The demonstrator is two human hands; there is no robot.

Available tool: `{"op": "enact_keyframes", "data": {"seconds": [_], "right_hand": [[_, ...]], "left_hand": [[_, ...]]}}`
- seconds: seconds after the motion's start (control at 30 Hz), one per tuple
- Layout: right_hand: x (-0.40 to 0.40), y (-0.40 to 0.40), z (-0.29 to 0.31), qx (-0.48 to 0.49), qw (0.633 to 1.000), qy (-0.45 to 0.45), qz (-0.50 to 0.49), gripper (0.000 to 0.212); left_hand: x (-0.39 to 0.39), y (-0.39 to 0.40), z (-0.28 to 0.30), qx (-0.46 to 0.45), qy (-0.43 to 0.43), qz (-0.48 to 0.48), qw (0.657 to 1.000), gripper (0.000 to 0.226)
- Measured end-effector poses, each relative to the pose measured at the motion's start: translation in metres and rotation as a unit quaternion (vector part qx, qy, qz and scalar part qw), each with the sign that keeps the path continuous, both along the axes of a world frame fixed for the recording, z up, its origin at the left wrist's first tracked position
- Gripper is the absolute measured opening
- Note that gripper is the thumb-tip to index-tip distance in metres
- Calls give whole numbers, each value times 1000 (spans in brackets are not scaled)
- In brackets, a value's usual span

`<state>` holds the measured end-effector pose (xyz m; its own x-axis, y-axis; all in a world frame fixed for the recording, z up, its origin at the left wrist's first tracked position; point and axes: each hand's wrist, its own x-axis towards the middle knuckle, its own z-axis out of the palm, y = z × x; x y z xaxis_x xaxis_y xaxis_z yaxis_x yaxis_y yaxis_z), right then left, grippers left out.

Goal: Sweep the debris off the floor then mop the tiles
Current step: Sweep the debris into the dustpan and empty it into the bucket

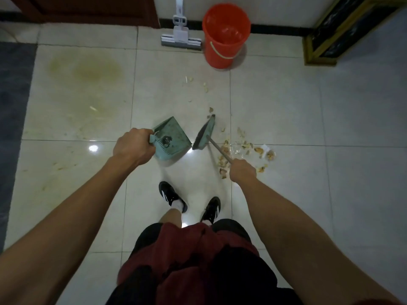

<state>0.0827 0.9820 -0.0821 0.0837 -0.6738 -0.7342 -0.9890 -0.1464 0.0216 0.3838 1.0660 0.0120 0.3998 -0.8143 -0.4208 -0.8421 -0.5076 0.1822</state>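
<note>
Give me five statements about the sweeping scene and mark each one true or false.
1. The left hand grips the dustpan. True.
2. The right hand holds the mop. False: it grips the broom by its handle; the mop stands against the wall.
3. The bucket is blue. False: it is red-orange.
4. Most of the debris lies to the right of the broom head. True.
5. The bucket stands to the left of the mop. False: it stands to the mop's right.
</note>
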Motion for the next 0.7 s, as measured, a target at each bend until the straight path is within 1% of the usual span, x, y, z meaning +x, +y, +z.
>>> {"op": "enact_keyframes", "data": {"seconds": [0.17, 0.33, 0.57, 0.7], "right_hand": [[-63, 8, 8, -15, 1000, 7, -23, 29], [-95, 14, 15, -19, 999, 14, -34, 31], [-95, 18, 18, -49, 998, -24, -22, 24], [-70, 13, 18, -47, 998, -29, -8, 27]], "left_hand": [[-51, -5, -1, 2, -11, -30, 999, 14], [-84, -5, -3, 0, -3, -45, 999, 10], [-93, 4, 7, -8, 2, -15, 1000, 11], [-73, 10, 14, -13, -3, 10, 1000, 13]]}}
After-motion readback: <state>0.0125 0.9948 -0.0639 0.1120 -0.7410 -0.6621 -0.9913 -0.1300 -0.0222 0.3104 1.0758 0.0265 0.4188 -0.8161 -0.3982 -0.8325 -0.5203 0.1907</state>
